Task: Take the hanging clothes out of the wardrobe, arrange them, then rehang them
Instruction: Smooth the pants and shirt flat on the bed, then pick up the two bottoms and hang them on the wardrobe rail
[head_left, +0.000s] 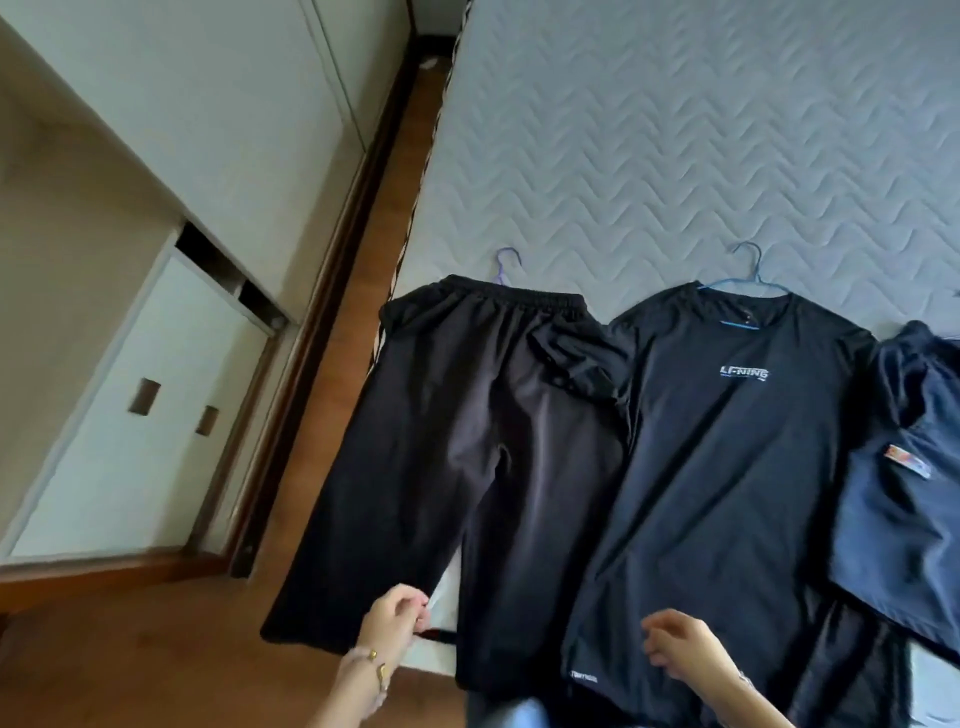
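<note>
Black pants (467, 452) lie flat on the quilted mattress (701, 130), a purple hanger hook (506, 262) showing above the waistband. Beside them on the right lies a black T-shirt (727, 467) with a white chest logo, on a blue hanger (748, 278). A navy garment (904, 483) with a coloured patch lies at the right edge. My left hand (397, 616) is at the hem of the pants' left leg, fingers curled together; whether it pinches the fabric I cannot tell. My right hand (680, 644) hovers over the T-shirt's lower hem with loosely curled fingers, holding nothing.
White wardrobe doors (171, 104) run along the left, with lower sliding panels (135, 415) that have recessed handles. A strip of wooden floor (374, 249) separates the wardrobe from the bed. The pant legs hang over the mattress's near edge.
</note>
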